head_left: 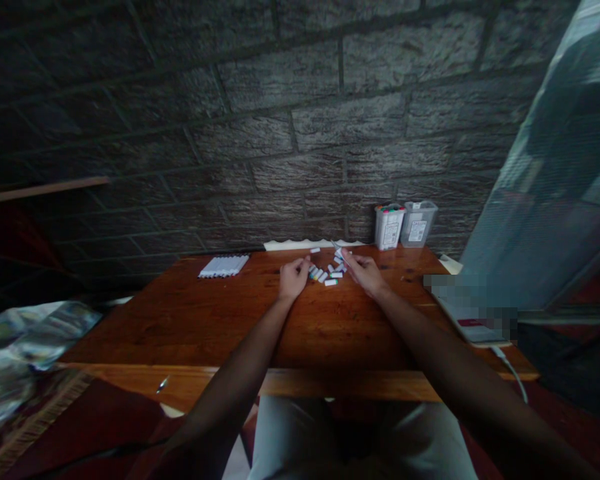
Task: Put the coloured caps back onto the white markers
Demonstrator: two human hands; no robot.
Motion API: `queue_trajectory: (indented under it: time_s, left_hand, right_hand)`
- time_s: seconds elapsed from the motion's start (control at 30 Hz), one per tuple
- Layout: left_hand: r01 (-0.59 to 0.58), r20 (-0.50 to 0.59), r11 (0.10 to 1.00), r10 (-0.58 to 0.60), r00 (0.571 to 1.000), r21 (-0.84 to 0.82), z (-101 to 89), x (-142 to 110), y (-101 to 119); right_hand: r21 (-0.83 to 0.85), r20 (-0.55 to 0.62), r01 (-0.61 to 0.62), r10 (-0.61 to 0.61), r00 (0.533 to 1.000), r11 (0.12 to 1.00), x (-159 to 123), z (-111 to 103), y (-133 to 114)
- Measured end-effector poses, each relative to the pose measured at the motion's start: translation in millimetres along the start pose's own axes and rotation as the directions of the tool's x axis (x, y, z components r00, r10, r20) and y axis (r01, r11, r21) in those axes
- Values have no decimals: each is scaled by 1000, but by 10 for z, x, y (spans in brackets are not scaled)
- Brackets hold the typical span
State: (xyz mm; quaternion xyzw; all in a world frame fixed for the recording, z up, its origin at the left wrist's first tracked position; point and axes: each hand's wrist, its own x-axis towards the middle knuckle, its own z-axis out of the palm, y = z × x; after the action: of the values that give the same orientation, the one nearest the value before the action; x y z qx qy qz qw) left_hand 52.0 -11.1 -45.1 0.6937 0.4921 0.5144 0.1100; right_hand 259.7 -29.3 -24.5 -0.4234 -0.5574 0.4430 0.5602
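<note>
Both my arms reach forward over a wooden table (220, 313). My left hand (294, 277) is curled, its fingers at the left edge of a small pile of white markers (327, 273) with coloured caps. My right hand (363, 270) is at the right side of the pile, fingers pinched around a white marker (339, 254) near the top of the pile. What the left fingers hold, if anything, is too small to make out.
A neat row of white markers (224, 266) lies at the table's back left. Two clear tubs (390, 227) (419, 225) stand against the brick wall, one holding markers. A white strip (305, 245) lies along the wall. A device with a cable (475, 327) sits at the right edge.
</note>
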Motion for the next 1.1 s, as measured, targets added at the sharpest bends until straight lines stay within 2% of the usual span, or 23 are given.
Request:
queue_trajectory:
  time_s: [0.13,0.3,0.43,0.57,0.7,0.8,0.93,1.1]
  left_hand:
    - [-4,-10,1000,4,1000,-3,-1,-2,14]
    - [3,-16,1000,-3,1000,6,-1,0,15]
    - [-4,-17,1000,4,1000,8,-1,5,2]
    - [-20,5,999,20,1000,33,-3,-5,2]
    - [-54,81,993,45,996,103,-7,-23,21]
    - [-134,160,975,106,981,175,-17,-24,50]
    - [-218,199,941,168,965,261,-33,-12,87]
    - [-174,169,948,132,977,266,-36,-12,88]
  right_hand:
    - [-37,-60,11,-13,998,999,30,-5,59]
    - [39,-95,-31,34,995,999,54,-7,76]
    - [154,-66,-24,35,997,988,88,3,82]
    - [186,-1,-22,23,1000,982,120,4,140]
    - [214,23,-20,16,1000,977,137,-10,204]
    - [249,46,-10,-1,999,968,149,-30,224]
    - [214,77,-6,-11,997,977,158,-70,225]
    - [112,82,10,-19,996,994,147,-100,215]
